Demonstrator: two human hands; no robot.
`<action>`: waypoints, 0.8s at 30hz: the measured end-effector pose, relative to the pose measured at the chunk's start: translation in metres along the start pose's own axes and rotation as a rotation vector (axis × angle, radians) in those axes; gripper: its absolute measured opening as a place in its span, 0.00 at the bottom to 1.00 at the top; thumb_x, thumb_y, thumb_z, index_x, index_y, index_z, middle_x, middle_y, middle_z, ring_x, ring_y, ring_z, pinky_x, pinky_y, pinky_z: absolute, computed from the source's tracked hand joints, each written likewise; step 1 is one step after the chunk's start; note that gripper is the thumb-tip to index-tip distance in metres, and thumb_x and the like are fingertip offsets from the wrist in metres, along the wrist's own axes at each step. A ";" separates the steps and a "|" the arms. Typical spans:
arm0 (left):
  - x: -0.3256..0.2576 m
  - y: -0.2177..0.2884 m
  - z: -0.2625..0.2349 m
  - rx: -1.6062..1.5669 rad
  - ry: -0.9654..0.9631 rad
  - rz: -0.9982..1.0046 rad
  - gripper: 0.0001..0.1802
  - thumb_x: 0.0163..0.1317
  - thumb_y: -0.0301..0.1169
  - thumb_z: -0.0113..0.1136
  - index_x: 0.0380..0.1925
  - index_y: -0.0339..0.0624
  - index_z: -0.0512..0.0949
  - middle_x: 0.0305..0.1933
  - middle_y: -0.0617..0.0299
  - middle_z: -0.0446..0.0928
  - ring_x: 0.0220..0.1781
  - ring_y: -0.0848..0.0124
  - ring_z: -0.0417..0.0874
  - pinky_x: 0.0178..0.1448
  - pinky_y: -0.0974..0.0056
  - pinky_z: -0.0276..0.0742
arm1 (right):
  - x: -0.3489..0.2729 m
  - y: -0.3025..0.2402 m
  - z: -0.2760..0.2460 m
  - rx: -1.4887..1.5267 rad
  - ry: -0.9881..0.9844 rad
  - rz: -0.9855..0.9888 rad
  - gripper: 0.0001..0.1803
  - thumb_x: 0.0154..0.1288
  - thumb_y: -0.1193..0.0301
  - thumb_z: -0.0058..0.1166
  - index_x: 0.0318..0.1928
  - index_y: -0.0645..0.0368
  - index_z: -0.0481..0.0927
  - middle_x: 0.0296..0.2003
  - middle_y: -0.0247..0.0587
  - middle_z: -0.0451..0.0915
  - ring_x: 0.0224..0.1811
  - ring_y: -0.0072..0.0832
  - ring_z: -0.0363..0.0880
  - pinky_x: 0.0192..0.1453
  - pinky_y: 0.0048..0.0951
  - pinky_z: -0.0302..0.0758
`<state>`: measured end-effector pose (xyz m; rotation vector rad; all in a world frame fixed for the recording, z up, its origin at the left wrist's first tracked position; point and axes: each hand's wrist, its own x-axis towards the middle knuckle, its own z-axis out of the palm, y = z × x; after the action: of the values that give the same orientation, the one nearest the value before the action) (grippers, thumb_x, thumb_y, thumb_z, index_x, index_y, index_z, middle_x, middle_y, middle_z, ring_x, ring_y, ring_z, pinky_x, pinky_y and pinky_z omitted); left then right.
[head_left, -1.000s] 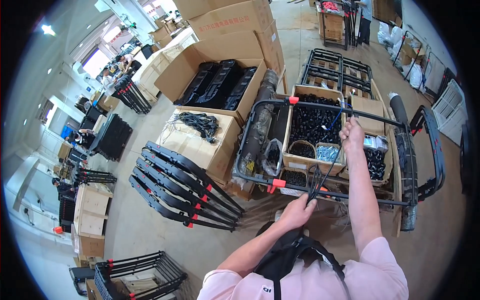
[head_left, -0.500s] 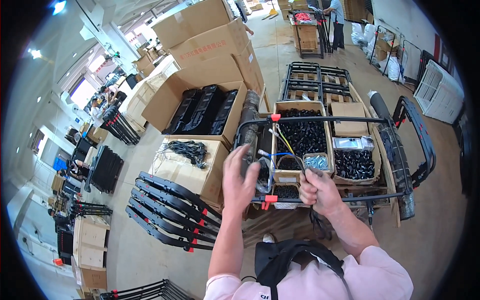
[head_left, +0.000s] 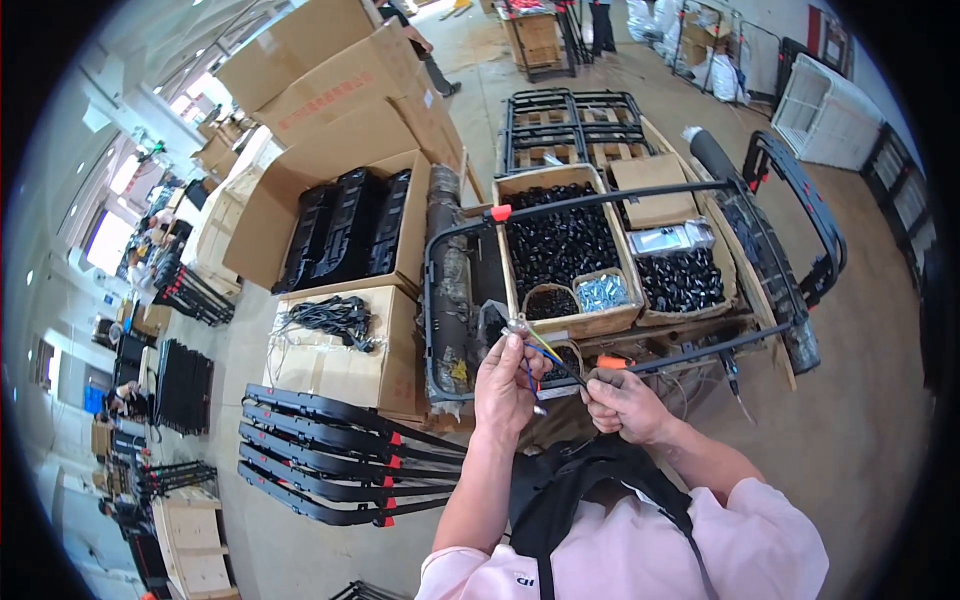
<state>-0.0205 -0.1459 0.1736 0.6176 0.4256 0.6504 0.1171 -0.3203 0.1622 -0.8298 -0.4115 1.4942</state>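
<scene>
In my right hand (head_left: 622,405) is a black power cable (head_left: 572,373), gripped close to its stripped end. Yellow-green and blue wires (head_left: 545,350) fan out of that end toward my left hand (head_left: 507,385). The left thumb and fingers pinch the wire tips, where a small pale connector (head_left: 517,327) shows. Another wire end with a pale tip hangs below the left fingers. Just beyond both hands lies a black tubular frame (head_left: 640,197) with red clips, resting across the boxes. An orange piece (head_left: 612,362) shows right beside my right hand.
Beyond the hands, a carton of black plastic parts (head_left: 560,235) holds a small box of silvery screws (head_left: 603,292). Curved black rails (head_left: 330,450) are stacked at left, near a carton topped with coiled black cables (head_left: 335,320). A wrapped roll (head_left: 445,280) stands beside the open carton.
My left hand, open before, has closed on the wire ends. Both hands have come lower and nearer my body with the cable. The view has shifted, and a walking person shows more at the top.
</scene>
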 end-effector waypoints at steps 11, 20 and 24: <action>-0.029 -0.009 -0.046 0.411 0.080 -0.055 0.19 0.80 0.36 0.60 0.57 0.29 0.81 0.35 0.64 0.80 0.33 0.76 0.78 0.42 0.71 0.75 | 0.005 0.068 -0.045 -0.468 0.017 0.048 0.18 0.82 0.56 0.56 0.47 0.60 0.82 0.30 0.26 0.76 0.30 0.17 0.70 0.37 0.25 0.71; -0.053 -0.034 -0.104 0.481 0.132 -0.300 0.15 0.81 0.41 0.59 0.48 0.39 0.82 0.37 0.61 0.84 0.35 0.72 0.84 0.41 0.68 0.82 | 0.009 0.097 -0.054 -0.945 -0.150 0.005 0.21 0.80 0.56 0.53 0.50 0.63 0.83 0.40 0.44 0.87 0.46 0.34 0.86 0.54 0.40 0.79; -0.065 -0.052 -0.150 0.405 0.164 -0.427 0.15 0.81 0.39 0.59 0.53 0.39 0.82 0.40 0.63 0.82 0.39 0.72 0.81 0.44 0.66 0.78 | 0.024 0.143 -0.079 -0.988 -0.212 0.065 0.22 0.79 0.54 0.55 0.55 0.61 0.84 0.46 0.48 0.88 0.51 0.41 0.86 0.58 0.41 0.79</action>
<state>-0.1265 -0.1630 0.0403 0.8271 0.8282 0.2033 0.0738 -0.3320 0.0034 -1.4501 -1.3505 1.4106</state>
